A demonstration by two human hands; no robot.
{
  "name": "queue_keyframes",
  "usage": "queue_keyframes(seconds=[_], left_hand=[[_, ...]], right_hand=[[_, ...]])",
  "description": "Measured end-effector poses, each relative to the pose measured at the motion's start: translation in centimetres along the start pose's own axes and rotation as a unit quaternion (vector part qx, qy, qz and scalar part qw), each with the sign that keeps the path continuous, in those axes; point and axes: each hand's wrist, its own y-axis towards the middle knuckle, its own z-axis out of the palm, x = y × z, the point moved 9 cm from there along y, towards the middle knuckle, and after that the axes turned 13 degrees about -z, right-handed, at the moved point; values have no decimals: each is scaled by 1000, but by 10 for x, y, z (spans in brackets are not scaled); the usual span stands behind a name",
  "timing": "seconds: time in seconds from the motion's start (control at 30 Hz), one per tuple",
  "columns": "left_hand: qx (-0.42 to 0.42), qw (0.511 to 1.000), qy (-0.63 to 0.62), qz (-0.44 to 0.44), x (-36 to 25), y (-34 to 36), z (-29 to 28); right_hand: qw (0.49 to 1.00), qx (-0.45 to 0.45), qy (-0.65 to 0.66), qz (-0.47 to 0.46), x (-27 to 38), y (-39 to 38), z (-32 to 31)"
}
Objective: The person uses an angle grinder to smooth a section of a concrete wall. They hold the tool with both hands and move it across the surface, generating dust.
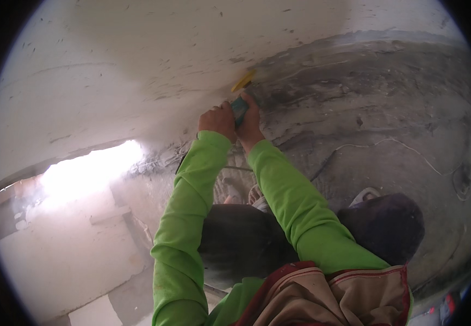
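Note:
Both my hands are closed around a teal angle grinder (239, 110) with a yellow disc (243, 81) at its far end. My left hand (217, 120) wraps the body from the left, and my right hand (252, 122) grips it from the right. The disc is tilted beside the seam where the pale wall (154, 65) meets the rough grey surface (349, 92). Whether it touches either one, I cannot tell. My fingers hide much of the grinder's body.
A thin cord (404, 145) runs across the grey surface at the right. Bright light pours through an opening (94, 165) at the left, near pale boards (67, 255). My bent knees lie beneath my arms. Something red and blue (448, 307) lies at the lower right.

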Motion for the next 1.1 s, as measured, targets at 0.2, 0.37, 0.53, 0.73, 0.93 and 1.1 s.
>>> queue_keyframes(seconds=[0.2, 0.37, 0.53, 0.73, 0.93, 1.1], left_hand=[[-30, 999, -5, 12, -9, 0, -9], [-51, 998, -5, 25, -15, -4, -23], [-46, 999, 13, 18, -15, -4, -22], [-37, 999, 15, 15, -11, -1, -13], [-30, 999, 7, 19, -10, 2, -11], [-58, 997, -15, 50, -29, 1, -35]], right_hand=[[999, 39, 15, 2, 5, 1, 7], [998, 58, 25, -16, 21, -14, 28], [998, 50, 26, -17, 23, -17, 31], [998, 53, 32, 25, 4, -6, 18], [998, 56, 18, -17, 6, 0, 13], [993, 93, 53, -41, 31, 7, 27]])
